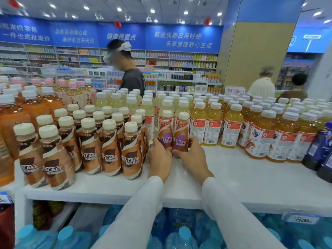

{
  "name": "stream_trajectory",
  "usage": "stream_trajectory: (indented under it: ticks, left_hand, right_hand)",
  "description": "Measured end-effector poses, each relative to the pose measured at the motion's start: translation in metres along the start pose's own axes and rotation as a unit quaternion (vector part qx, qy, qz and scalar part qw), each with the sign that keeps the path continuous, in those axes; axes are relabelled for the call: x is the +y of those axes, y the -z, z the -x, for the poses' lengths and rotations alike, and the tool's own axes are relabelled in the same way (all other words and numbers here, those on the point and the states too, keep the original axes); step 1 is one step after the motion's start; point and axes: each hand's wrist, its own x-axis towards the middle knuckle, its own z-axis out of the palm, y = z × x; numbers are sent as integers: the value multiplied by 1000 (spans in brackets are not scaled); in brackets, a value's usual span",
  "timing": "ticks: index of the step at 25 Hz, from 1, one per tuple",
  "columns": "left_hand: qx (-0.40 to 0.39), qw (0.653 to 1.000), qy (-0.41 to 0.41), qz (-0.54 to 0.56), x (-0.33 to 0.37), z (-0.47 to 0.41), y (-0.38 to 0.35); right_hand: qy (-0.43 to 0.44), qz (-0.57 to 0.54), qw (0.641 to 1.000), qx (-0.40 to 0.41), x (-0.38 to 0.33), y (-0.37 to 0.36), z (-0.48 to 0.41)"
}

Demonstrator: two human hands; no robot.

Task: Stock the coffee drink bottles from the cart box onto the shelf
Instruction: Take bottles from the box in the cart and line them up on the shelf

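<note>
left hand (159,159): wrapping the base of the left purple-label brown plastic coffee bottle (165,133), fingers curling round its left side
right hand (193,155): gripping the base of the right purple-label brown plastic coffee bottle (181,136), fingers curling round its right side
pair position: both standing on the flat white shelf (251,173), sides touching, lying straight ahead of the hands
long axis: vertical on both, cream caps pointing up, no tilt showing
slot: pair sitting between the block of copper-label coffee bottles (111,153) on the left and the yellow drink bottles with red-and-white labels (213,126) on the right
nearer hand: each one holding its own bottle, neither crossing over
next move (judgement): probably letting go and pulling straight back toward the body; left knuckles are sitting close to the nearest copper-label bottle, so sideways drift is risking a knock
cart box: not in view
</note>
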Motion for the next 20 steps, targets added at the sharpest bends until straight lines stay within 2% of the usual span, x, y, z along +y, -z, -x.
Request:
stream_trajectory:
  ticks: [8, 17, 20]
  left_hand:
    - [-11, 998, 7, 54, -12, -14, -2]
    - [-21, 1000, -16, 10, -11, -15, -2]
    - [-23, 999, -3, 40, -10, -16, -2]
  right_hand:
    - [9, 1, 1000, 22, 14, -10, -8]
    - [9, 1, 1000, -8, 23, -9, -17]
    - [11, 11, 1000, -18, 22, -7, -18]
